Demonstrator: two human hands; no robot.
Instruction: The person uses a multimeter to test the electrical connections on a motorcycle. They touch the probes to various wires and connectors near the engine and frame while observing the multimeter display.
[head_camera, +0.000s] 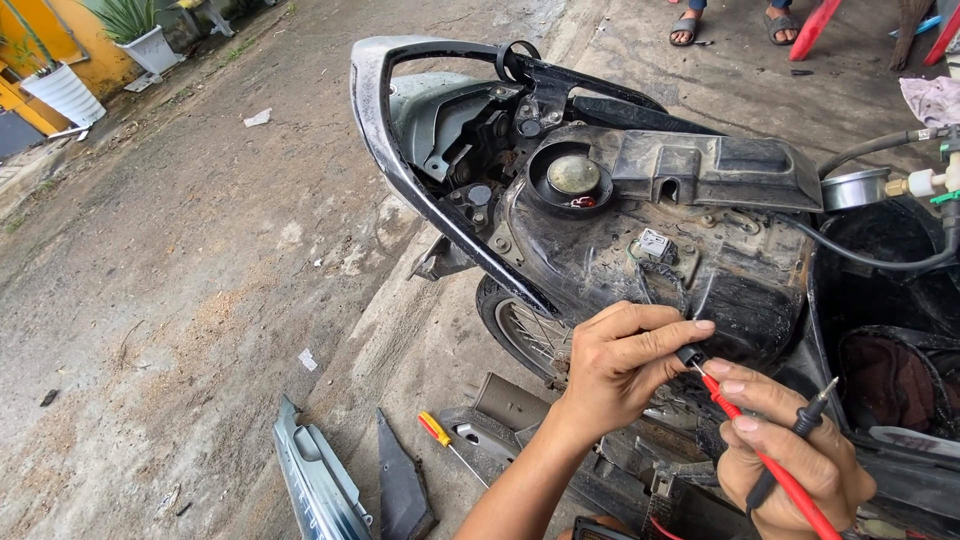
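Left hand (615, 365) pinches small black plug connector (690, 354) over stripped dark scooter body (650, 260); right hand (790, 450), just below, grips red probe (770, 465) touching connector, plus black probe (812, 408). Yellow-handled screwdriver (435, 429) lies on concrete.

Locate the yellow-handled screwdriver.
The yellow-handled screwdriver lies on the concrete ground at the bottom centre of the head view, left of the person's left forearm, right of the dark pointed panel piece.

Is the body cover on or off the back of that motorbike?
Off. The motorbike's rear shows its bare black inner shell and round fuel cap, and loose panels lie on the ground beside it.
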